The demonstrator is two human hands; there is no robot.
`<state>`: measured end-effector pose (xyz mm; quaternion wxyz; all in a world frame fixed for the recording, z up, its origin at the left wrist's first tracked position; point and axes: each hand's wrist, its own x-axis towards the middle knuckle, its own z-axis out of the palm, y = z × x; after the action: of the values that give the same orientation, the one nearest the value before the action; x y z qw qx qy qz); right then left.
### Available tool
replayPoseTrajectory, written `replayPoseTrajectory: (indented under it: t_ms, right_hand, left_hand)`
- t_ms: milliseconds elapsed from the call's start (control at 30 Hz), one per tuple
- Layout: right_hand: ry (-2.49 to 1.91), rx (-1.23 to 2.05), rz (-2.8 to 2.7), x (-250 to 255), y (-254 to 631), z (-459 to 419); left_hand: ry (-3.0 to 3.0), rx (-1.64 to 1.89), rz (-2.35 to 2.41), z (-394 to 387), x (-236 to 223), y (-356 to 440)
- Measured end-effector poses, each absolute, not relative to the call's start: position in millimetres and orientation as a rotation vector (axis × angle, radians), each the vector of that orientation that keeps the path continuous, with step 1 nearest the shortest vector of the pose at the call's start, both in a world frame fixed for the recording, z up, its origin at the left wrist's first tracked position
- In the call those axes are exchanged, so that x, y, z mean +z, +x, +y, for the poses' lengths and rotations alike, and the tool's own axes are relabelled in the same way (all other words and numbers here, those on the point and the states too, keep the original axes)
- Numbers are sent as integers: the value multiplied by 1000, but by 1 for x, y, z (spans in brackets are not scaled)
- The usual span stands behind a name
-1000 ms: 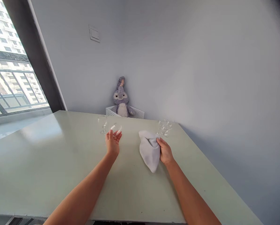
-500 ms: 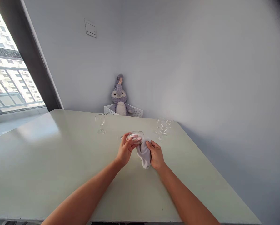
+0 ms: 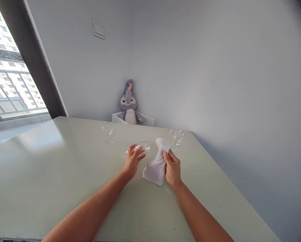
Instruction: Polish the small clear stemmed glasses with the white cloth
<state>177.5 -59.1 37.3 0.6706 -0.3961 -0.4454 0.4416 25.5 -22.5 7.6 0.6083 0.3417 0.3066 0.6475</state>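
Observation:
A clear stemmed glass (image 3: 145,146) lies sideways in my left hand (image 3: 132,162), its bowl pointing right and its foot to the left. The fingers of that hand wrap round the bowl's lower part. My right hand (image 3: 172,167) pinches a pale cloth (image 3: 156,168) between thumb and fingers. Most of the cloth hangs down to the left of the hand, with one end sticking up. A gap separates the cloth from the glass rim.
One stemmed glass (image 3: 108,132) stands at the back left of the pale table (image 3: 65,188). Several more glasses (image 3: 177,136) stand close together behind my right hand. A plush toy (image 3: 129,104) sits in a white basket (image 3: 147,121) beyond the far edge, by the wall.
The cloth has come away from the glass rim and opened out as my right hand moved slightly right. My left hand has shifted a little left with the glass.

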Motion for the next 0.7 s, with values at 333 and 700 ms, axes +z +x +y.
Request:
replayPoseTrajectory:
  t_ms: [333, 700]
  right_hand:
    - [-790, 1411, -1361, 34, 164, -67]
    - [-801, 1659, -1088, 8, 171, -45]
  left_hand:
    - [1149, 1335, 764, -33, 17, 24]
    - [1424, 1155, 774, -32, 12, 20]
